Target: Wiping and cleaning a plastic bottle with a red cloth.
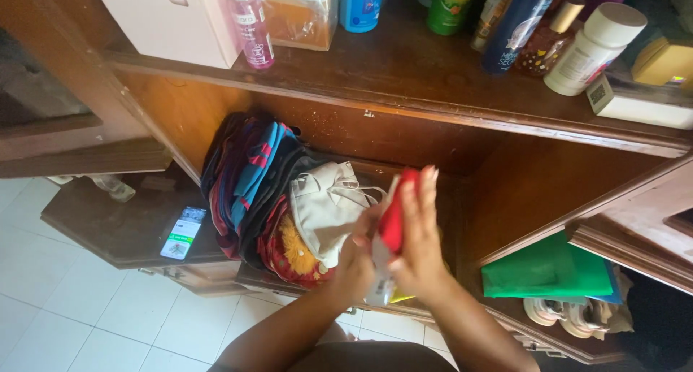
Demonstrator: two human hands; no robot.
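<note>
Both my hands meet in front of an open wooden cupboard compartment (505, 191). My right hand (419, 235) is wrapped around a small red and white folded cloth item (390, 231), fingers spread over its side. From below and to the left, my left hand (355, 260) grips the same item. Just left of them a pile of folded clothes (249, 184) in dark, blue and red stripes stands in the compartment, with a cream cloth bundle (326, 206) leaning on it.
The shelf above (404, 76) carries bottles (249, 25), a white jar (593, 48) and boxes. A phone (183, 232) with a lit screen lies on a low ledge at left. A green folder (545, 271) sits in the lower right shelf. White floor tiles (86, 321) lie below.
</note>
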